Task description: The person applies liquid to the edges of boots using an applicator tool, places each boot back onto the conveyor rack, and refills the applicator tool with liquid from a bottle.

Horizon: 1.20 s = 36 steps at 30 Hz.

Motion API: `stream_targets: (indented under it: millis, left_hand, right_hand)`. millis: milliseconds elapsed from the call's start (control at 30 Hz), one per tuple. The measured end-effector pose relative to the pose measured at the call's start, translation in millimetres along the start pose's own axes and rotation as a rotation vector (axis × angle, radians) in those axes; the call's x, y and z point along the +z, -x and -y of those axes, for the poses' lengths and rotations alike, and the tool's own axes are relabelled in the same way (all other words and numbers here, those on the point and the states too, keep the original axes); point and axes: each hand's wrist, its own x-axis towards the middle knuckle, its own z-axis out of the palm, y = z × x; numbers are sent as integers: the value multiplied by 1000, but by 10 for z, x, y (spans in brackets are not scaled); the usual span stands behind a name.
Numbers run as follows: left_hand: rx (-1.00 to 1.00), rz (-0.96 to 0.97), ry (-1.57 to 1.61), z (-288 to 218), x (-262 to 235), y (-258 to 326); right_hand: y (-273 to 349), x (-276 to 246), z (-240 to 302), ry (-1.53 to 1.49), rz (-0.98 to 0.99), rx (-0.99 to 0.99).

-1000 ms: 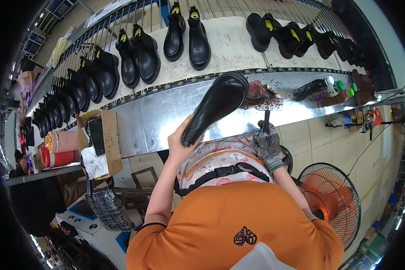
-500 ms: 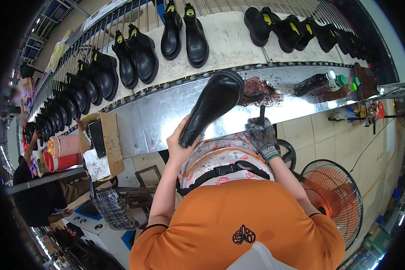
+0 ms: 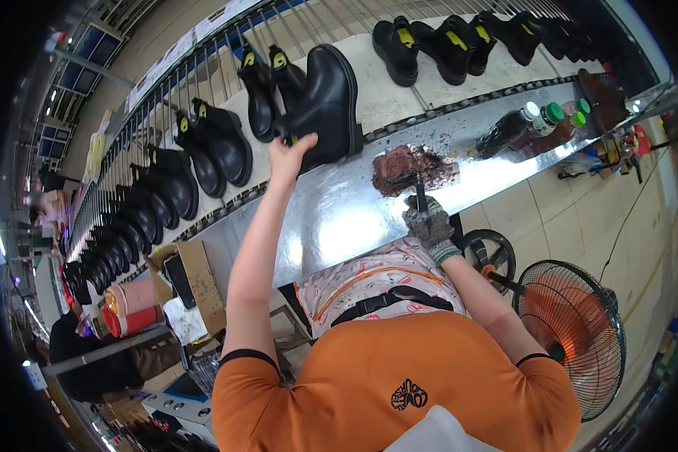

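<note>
My bare left hand (image 3: 288, 160) grips a glossy black ankle boot (image 3: 330, 94) by its shaft, toe pointing away. The boot is over the near edge of the pale conveyor belt (image 3: 376, 109), partly covering one boot of a black pair (image 3: 258, 102). My right hand (image 3: 429, 224), in a dirty grey knitted glove, is closed around a dark handled tool (image 3: 420, 194). That tool's far end meets a reddish-brown, crumbly-looking heap (image 3: 394, 169) on the shiny metal ledge (image 3: 339, 226); its working end is hard to make out.
Several black boots (image 3: 139, 207) line the belt on both sides. Capped bottles (image 3: 508, 132) lie on the ledge at right. A cardboard box (image 3: 207, 290) and a red-and-pink container (image 3: 131, 309) stand at left, near a person in black (image 3: 90, 358). A fan (image 3: 569, 339) stands at lower right.
My left hand has carried the boot from above the metal ledge, away and left, to the belt's edge. The tool in my right hand has tipped toward the brown heap. The whole view has turned.
</note>
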Motion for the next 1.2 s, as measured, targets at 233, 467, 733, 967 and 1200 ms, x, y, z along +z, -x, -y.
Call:
stream_targets:
  millis: [233,467,733,967,1200]
  left_hand:
    - [-110,-202,-595,-140,735,-1175]
    - [434,-286,-655,-277,1136,-1240]
    - [3,-648,-661,557,500,-1472]
    - [-67,-462,-696,714,150,-1726]
    - [-117,-243,-439,404,-108,-1052]
  right_hand:
    - [41,-24,193,185,24,-153]
    - [118,-161,332,214,86,-107]
    - [95,-236,373,157,196,-95]
    - [106,-74,125,222,117,-117]
    - [181,-151,292,240,105,-98]
